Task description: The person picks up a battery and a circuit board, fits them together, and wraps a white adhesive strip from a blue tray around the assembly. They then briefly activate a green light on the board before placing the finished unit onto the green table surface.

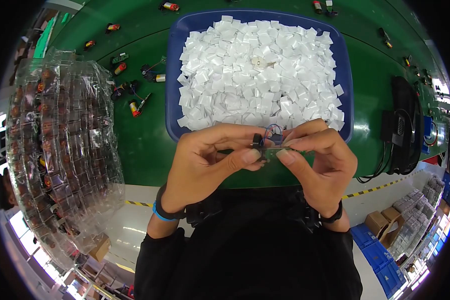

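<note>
Both my hands meet at the near edge of a blue tub [173, 100] heaped with small white squares [255, 75]. Between them is a small green circuit board [280, 148] with thin blue wires looping up from it. My left hand [210, 152] pinches a black part [257, 141] at the board's left end between thumb and fingers. My right hand [321, 157] grips the board's right side between thumb and fingertips. The fingers hide much of the board. On top of the white squares lies a single cream-coloured piece [260, 61].
Clear plastic trays [60, 150] full of parts are stacked at the left. Several small assemblies with red-and-yellow cylinders [135, 108] and wires lie on the green table [140, 165]. A black device [402, 125] with cables stands at the right; blue crates [377, 260] sit on the floor.
</note>
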`<action>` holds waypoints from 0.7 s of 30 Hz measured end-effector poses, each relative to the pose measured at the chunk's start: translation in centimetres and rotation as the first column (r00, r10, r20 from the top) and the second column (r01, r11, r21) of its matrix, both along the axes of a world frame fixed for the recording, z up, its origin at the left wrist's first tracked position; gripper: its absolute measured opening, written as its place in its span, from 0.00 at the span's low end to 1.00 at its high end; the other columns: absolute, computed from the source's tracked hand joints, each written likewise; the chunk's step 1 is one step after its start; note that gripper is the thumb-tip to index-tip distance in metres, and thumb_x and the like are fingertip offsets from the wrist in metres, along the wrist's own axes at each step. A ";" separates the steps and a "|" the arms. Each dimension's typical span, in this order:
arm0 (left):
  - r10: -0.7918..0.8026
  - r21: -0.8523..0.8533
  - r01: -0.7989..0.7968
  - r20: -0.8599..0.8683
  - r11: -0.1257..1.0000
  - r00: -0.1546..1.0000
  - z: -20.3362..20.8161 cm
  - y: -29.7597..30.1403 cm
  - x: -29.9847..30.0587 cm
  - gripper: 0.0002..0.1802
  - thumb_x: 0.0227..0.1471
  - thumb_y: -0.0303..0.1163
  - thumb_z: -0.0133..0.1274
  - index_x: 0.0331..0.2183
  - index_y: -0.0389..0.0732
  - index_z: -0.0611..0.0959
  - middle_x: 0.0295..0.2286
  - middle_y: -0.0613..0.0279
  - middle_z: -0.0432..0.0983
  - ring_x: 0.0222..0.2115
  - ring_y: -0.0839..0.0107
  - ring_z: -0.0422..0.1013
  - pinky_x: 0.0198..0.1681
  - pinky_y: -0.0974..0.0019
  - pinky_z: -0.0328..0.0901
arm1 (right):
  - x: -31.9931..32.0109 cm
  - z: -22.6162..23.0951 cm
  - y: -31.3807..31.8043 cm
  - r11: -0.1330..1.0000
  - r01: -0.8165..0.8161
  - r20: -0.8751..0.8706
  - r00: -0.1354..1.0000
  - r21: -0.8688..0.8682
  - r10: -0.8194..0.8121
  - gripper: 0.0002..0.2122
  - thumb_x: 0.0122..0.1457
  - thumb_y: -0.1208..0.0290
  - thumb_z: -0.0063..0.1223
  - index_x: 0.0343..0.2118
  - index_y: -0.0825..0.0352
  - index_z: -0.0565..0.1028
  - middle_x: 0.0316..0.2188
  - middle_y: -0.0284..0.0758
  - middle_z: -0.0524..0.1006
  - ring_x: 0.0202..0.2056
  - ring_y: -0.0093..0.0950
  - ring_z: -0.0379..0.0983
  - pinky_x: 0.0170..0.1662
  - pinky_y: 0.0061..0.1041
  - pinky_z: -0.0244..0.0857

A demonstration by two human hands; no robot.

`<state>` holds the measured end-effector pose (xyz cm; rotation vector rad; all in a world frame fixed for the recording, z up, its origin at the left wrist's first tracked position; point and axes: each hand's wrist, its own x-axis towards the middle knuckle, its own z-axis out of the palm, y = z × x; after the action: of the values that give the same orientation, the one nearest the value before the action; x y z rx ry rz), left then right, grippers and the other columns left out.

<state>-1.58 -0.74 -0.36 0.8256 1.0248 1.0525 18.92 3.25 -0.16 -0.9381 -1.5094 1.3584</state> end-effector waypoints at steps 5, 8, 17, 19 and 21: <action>0.000 -0.013 0.000 -0.032 1.000 1.000 -0.1 -0.1 -0.1 0.17 0.55 0.22 0.57 0.46 0.27 0.78 0.41 0.45 0.79 0.40 0.64 0.78 0.41 0.64 0.77 | 0.2 -0.3 0.1 0.997 -0.011 0.046 0.999 0.081 0.007 0.10 0.48 0.86 0.66 0.31 0.71 0.76 0.34 0.41 0.77 0.38 0.31 0.76 0.46 0.29 0.70; 0.014 0.031 -0.011 -0.080 0.999 0.997 0.1 -0.1 0.1 0.17 0.54 0.21 0.58 0.46 0.26 0.78 0.40 0.44 0.79 0.39 0.63 0.79 0.41 0.64 0.77 | 0.1 -0.4 0.3 0.993 0.008 0.023 1.000 0.119 -0.011 0.10 0.46 0.85 0.68 0.31 0.70 0.79 0.33 0.39 0.78 0.35 0.27 0.77 0.40 0.22 0.70; 0.043 0.170 -0.018 -0.143 0.985 0.989 1.0 -0.6 0.1 0.16 0.52 0.22 0.61 0.43 0.26 0.79 0.37 0.44 0.80 0.37 0.62 0.79 0.38 0.68 0.77 | 0.3 0.2 0.2 0.995 -0.024 -0.064 0.997 0.094 0.030 0.12 0.43 0.83 0.71 0.31 0.69 0.80 0.31 0.38 0.79 0.34 0.25 0.78 0.40 0.24 0.71; 0.049 0.167 -0.028 -0.120 0.986 0.992 1.0 -0.5 0.3 0.16 0.52 0.22 0.61 0.43 0.26 0.79 0.37 0.44 0.79 0.38 0.62 0.79 0.38 0.68 0.77 | 0.4 0.2 0.3 0.993 -0.035 -0.057 0.998 0.111 0.041 0.12 0.43 0.83 0.72 0.31 0.68 0.80 0.31 0.38 0.79 0.35 0.26 0.77 0.42 0.26 0.70; 0.064 0.167 -0.050 -0.076 0.985 0.995 0.8 -0.5 0.5 0.16 0.51 0.23 0.62 0.42 0.26 0.80 0.37 0.45 0.79 0.38 0.63 0.79 0.37 0.69 0.77 | 0.4 0.3 0.4 0.987 -0.058 -0.044 0.997 0.150 0.065 0.12 0.42 0.83 0.72 0.30 0.68 0.81 0.30 0.38 0.80 0.36 0.27 0.77 0.46 0.30 0.70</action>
<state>-1.06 -1.20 0.48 0.9853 1.0449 1.1722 19.36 3.68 0.13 -0.7655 -1.5905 1.2834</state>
